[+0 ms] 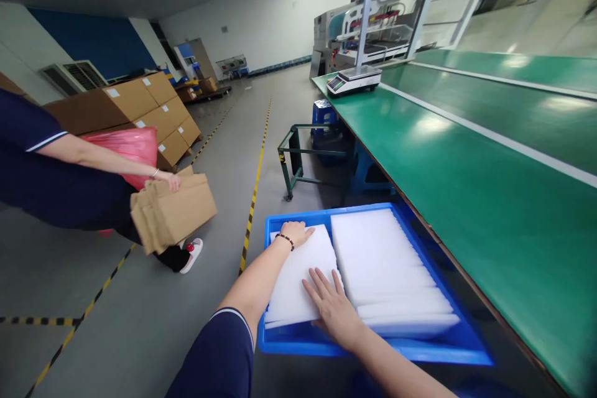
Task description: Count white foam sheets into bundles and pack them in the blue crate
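Observation:
A blue plastic bin (466,356) below me holds two side-by-side stacks of white, foam-like sheets. My left hand (295,233), with a beaded bracelet at its wrist, is at the far end of the left stack (298,289); its fingers bend over the far edge and its thumb lies toward the right. Nearer to me, my right hand (333,310) rests on that stack's right side with fingers spread, its thumb partly hidden by the near edge. Untouched, the right stack (380,255) leans in overlapping layers.
To the right runs a long green-topped table (466,149) with a scale (354,79) at its far end. A green metal frame (298,152) stands beyond the bin. On the left, a person (60,168) carries flattened cardboard (181,208) beside stacked cartons (153,106).

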Action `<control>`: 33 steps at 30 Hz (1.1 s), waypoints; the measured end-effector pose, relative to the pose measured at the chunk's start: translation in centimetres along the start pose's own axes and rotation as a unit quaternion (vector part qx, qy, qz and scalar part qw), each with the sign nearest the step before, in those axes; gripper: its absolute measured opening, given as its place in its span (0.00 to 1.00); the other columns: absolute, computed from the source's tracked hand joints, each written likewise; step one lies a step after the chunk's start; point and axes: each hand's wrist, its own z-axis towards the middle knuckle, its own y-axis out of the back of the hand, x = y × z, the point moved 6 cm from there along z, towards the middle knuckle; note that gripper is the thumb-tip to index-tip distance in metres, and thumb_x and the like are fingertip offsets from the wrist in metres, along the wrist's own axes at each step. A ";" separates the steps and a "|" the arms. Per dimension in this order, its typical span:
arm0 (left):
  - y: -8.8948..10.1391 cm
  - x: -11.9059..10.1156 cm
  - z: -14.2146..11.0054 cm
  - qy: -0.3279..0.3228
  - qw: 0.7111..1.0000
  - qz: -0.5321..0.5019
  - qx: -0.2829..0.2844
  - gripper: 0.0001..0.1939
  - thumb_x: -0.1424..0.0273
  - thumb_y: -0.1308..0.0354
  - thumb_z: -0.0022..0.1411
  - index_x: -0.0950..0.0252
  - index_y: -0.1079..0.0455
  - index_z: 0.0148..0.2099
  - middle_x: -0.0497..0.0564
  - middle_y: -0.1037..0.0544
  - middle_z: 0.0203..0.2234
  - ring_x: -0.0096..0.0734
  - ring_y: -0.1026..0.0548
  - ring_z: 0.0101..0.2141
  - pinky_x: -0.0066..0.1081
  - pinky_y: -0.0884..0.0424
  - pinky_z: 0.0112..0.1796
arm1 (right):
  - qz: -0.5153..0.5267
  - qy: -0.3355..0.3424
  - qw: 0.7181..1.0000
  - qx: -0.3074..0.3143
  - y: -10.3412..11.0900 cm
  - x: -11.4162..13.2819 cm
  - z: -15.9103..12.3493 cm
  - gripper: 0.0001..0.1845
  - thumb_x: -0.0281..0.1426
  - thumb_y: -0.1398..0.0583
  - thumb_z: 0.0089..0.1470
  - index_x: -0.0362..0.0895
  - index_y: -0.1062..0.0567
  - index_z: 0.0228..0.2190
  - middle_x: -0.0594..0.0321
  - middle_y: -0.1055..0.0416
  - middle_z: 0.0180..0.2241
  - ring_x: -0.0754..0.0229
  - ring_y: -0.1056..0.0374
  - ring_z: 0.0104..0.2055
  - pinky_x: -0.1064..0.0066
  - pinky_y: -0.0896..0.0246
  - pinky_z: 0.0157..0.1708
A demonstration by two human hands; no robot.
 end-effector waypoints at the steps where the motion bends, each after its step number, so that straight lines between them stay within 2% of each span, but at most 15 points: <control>1: -0.2 0.0 0.3 -0.003 1.000 -0.003 0.017 0.16 0.61 0.50 0.61 0.68 0.35 0.45 0.53 0.29 0.40 0.33 0.29 0.40 0.41 0.32 0.41 | 0.010 -0.005 1.000 0.012 0.2 0.2 0.0 0.46 0.27 0.37 0.38 0.42 0.49 0.58 0.47 0.60 0.61 0.44 0.66 0.62 0.43 0.77 0.56; 5: -0.2 -0.6 0.7 -0.018 0.999 -0.022 0.042 0.16 0.62 0.50 0.61 0.68 0.34 0.45 0.53 0.28 0.39 0.32 0.28 0.38 0.38 0.31 0.39 | 0.041 -0.044 0.996 0.068 0.8 0.3 -0.6 0.47 0.35 0.36 0.38 0.44 0.48 0.58 0.47 0.60 0.61 0.41 0.65 0.62 0.41 0.75 0.55; 8: 0.8 -1.3 -0.6 -0.010 0.999 -0.027 -0.017 0.18 0.61 0.51 0.62 0.67 0.38 0.50 0.55 0.31 0.45 0.36 0.31 0.43 0.43 0.34 0.44 | 0.051 -0.050 0.994 0.083 0.5 0.1 -1.3 0.49 0.47 0.38 0.39 0.42 0.48 0.58 0.44 0.60 0.60 0.38 0.66 0.61 0.37 0.75 0.54; 10: 1.5 -1.7 -2.3 -0.005 0.997 -0.025 -0.075 0.22 0.61 0.54 0.63 0.64 0.45 0.57 0.57 0.37 0.52 0.41 0.37 0.51 0.49 0.42 0.50 | 0.050 -0.037 0.996 0.061 0.3 0.3 -1.5 0.48 0.52 0.42 0.42 0.41 0.49 0.58 0.43 0.61 0.60 0.37 0.67 0.61 0.37 0.75 0.53; 13: 1.0 -2.2 -4.9 -0.020 0.993 -0.021 -0.117 0.27 0.57 0.62 0.64 0.60 0.57 0.63 0.56 0.50 0.60 0.44 0.53 0.59 0.51 0.57 0.56 | 0.031 -0.024 0.999 0.010 -0.1 0.8 -1.4 0.42 0.47 0.45 0.49 0.41 0.50 0.59 0.44 0.63 0.60 0.41 0.67 0.62 0.41 0.72 0.55; 15: 0.0 -2.0 -5.7 -0.035 0.993 -0.019 -0.110 0.31 0.52 0.64 0.62 0.59 0.58 0.63 0.54 0.53 0.62 0.45 0.58 0.60 0.51 0.60 0.56 | 0.025 -0.021 0.999 0.003 -0.7 1.1 -0.9 0.40 0.45 0.44 0.50 0.39 0.49 0.58 0.43 0.62 0.60 0.42 0.66 0.62 0.43 0.70 0.56; 19: -1.2 -0.7 -4.2 -0.040 0.994 -0.014 -0.106 0.34 0.50 0.64 0.61 0.63 0.58 0.64 0.55 0.56 0.62 0.43 0.61 0.61 0.49 0.63 0.57 | 0.027 -0.024 0.999 -0.007 -1.0 1.2 0.2 0.43 0.49 0.47 0.50 0.35 0.49 0.58 0.42 0.62 0.60 0.42 0.66 0.62 0.44 0.69 0.56; 22: -0.6 0.0 -1.8 -0.042 0.992 -0.017 -0.114 0.32 0.52 0.63 0.61 0.62 0.57 0.63 0.53 0.58 0.63 0.41 0.62 0.61 0.48 0.65 0.57 | 0.024 -0.033 0.999 -0.020 -0.6 0.8 0.7 0.43 0.49 0.47 0.50 0.36 0.51 0.59 0.43 0.65 0.60 0.43 0.69 0.62 0.43 0.72 0.56; 25: 0.4 0.1 -1.2 -0.046 0.991 -0.024 -0.120 0.30 0.54 0.63 0.62 0.61 0.56 0.63 0.54 0.57 0.63 0.41 0.61 0.61 0.49 0.63 0.57 | 0.041 -0.046 0.998 0.012 -1.0 0.1 1.1 0.43 0.49 0.47 0.50 0.36 0.51 0.59 0.44 0.64 0.60 0.42 0.68 0.62 0.42 0.72 0.56; 28: 0.4 -0.3 -3.3 -0.052 0.990 -0.027 -0.128 0.29 0.56 0.68 0.64 0.60 0.59 0.64 0.53 0.59 0.63 0.40 0.63 0.61 0.51 0.63 0.57 | 0.059 -0.057 0.996 0.022 -1.4 -0.6 1.8 0.42 0.49 0.47 0.51 0.36 0.50 0.58 0.44 0.63 0.60 0.41 0.67 0.62 0.42 0.72 0.56; 33: -2.8 -0.9 -8.4 -0.064 0.991 -0.027 -0.118 0.30 0.53 0.67 0.63 0.59 0.59 0.64 0.53 0.54 0.62 0.40 0.58 0.61 0.50 0.60 0.57 | 0.087 -0.047 0.995 0.008 -1.6 -1.3 2.3 0.44 0.52 0.50 0.51 0.32 0.50 0.58 0.41 0.62 0.60 0.42 0.69 0.62 0.43 0.75 0.57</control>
